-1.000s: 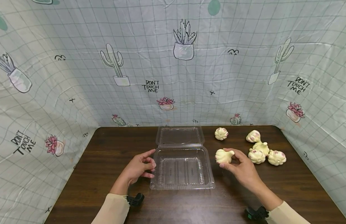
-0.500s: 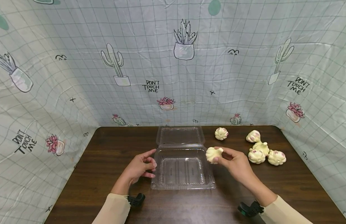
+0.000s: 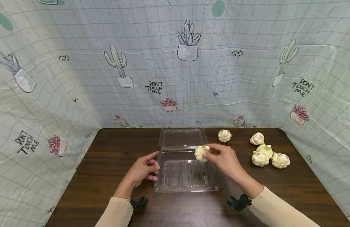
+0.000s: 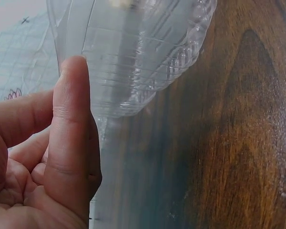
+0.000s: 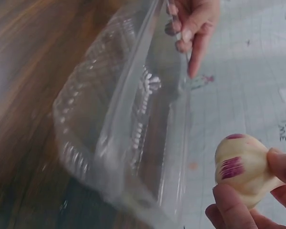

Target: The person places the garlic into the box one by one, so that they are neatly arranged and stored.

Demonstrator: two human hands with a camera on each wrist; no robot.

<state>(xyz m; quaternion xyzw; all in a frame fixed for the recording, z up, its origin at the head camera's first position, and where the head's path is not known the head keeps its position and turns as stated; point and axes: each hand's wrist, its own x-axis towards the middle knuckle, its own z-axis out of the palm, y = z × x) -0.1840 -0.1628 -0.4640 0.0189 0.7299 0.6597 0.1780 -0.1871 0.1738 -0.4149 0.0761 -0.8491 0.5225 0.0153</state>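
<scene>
A garlic bulb [image 3: 201, 153], pale with purple streaks, is pinched between the thumb and fingers of my right hand [image 3: 224, 159]. It hangs over the right back part of a clear plastic clamshell container [image 3: 186, 191], whose lid [image 3: 182, 138] lies folded back behind the tray. In the right wrist view the garlic [image 5: 243, 167] shows near my fingertips, beside the tray's wall. My left hand [image 3: 143, 170] grips the container's left rim, thumb and fingers at the edge, index finger stretched along it. The left wrist view shows the thumb [image 4: 71, 119] up against the plastic.
Several more garlic bulbs lie on the dark wooden table [image 3: 112, 148]: one bulb [image 3: 224, 136] right of the lid, and a cluster with this bulb [image 3: 260, 159] further right. A printed cactus curtain [image 3: 146, 69] encloses the table's back and sides.
My right hand has carried the garlic bulb leftward, from beside the container to over its tray. The left hand has stayed at the left rim.
</scene>
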